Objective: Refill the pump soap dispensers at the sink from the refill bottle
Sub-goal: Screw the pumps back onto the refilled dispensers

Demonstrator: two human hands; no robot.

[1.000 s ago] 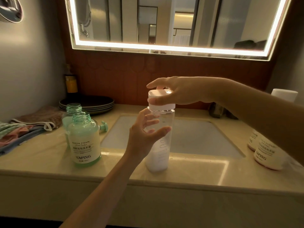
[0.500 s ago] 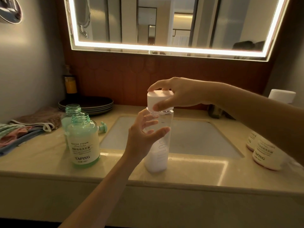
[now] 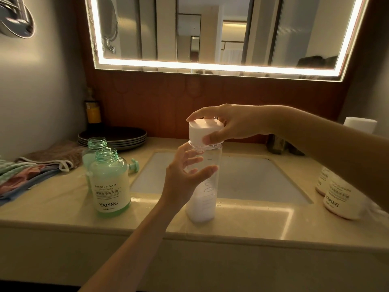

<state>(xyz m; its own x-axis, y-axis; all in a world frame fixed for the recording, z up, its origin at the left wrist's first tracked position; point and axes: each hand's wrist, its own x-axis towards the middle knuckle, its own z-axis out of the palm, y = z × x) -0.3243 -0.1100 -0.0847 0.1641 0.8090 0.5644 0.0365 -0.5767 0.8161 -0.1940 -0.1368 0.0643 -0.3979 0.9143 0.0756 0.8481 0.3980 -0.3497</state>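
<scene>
Upright refill bottle (image 3: pixel 205 203) in left hand (image 3: pixel 185 175), right hand (image 3: pixel 235 123) around cap (image 3: pixel 202 131).

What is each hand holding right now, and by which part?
The right hand grips the white cap on top of the clear refill bottle; the left hand holds that bottle's upper body, just below the neck.

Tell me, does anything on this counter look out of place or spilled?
The front green bottle and the green bottle behind it stand without tops, and a green pump head lies on its side beside them. No clear spill shows.
</scene>
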